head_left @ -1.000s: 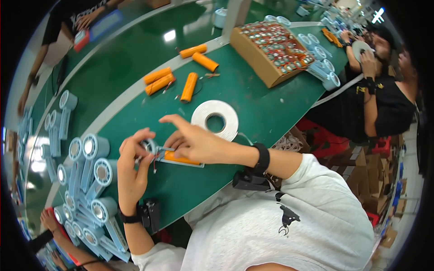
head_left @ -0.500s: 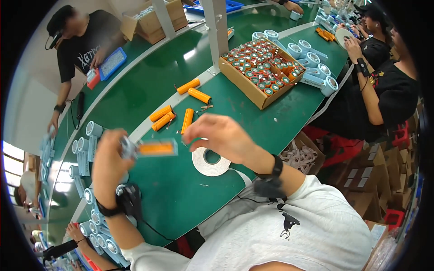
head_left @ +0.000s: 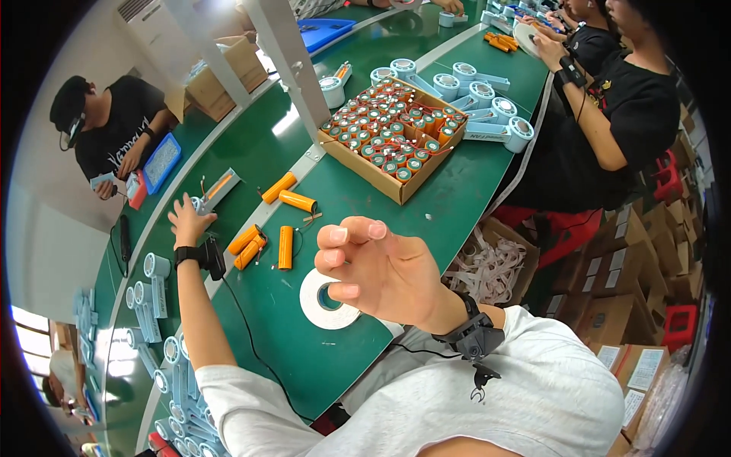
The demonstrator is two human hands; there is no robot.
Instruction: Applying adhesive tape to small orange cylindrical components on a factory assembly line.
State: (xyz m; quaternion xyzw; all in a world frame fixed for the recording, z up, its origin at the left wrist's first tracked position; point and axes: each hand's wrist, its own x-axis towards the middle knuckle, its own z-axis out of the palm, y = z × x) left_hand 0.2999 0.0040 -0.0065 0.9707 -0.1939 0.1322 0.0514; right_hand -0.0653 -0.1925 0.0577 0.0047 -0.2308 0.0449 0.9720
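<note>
At the far left, my left hand (head_left: 190, 222) reaches out with its fingers spread beside a light blue handheld fan housing (head_left: 222, 190). An orange battery cell shows in the housing's handle, and my fingers partly cover its round end; whether they touch it I cannot tell. My right hand (head_left: 384, 266) is raised over the near part of the table, fingers loosely curled and apart from the thumb, with nothing visible in it. Below it lies a roll of white tape (head_left: 311, 303), partly hidden by the hand. Several loose orange battery cells (head_left: 285, 247) with wires lie between my hands.
A cardboard box (head_left: 365, 174) packed with wired battery cells stands ahead. Light blue fan housings lie right of it (head_left: 487, 131) and at left (head_left: 156, 293). A metal post (head_left: 285, 68) rises behind the box. Co-workers sit at right and across the line. A cable trails from my left wrist.
My left hand has moved away and forward with the fan housing, which now lies on the green surface, and its fingers have spread. My right hand has turned palm up and shifted slightly nearer.
</note>
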